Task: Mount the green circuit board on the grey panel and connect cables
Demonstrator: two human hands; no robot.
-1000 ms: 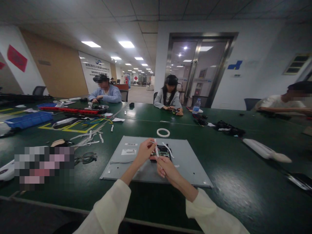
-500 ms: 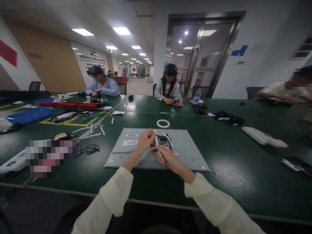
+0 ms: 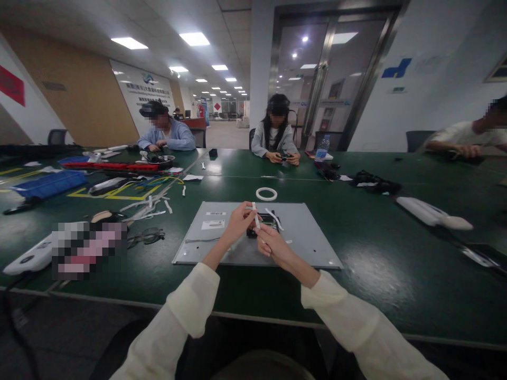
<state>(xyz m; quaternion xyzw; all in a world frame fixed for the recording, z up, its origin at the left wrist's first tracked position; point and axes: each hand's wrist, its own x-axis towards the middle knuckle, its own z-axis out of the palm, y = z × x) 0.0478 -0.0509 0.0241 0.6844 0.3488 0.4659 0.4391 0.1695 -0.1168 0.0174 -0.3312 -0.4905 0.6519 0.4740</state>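
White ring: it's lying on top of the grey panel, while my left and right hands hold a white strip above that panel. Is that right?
Not quite: the head view shows the white ring on the green table, just beyond the far edge of the grey panel. The left hand and right hand do hold a white strip above the panel.

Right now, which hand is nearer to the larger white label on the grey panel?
The left hand: it is just to the right of the white label. The right hand is farther right and closer to the wearer.
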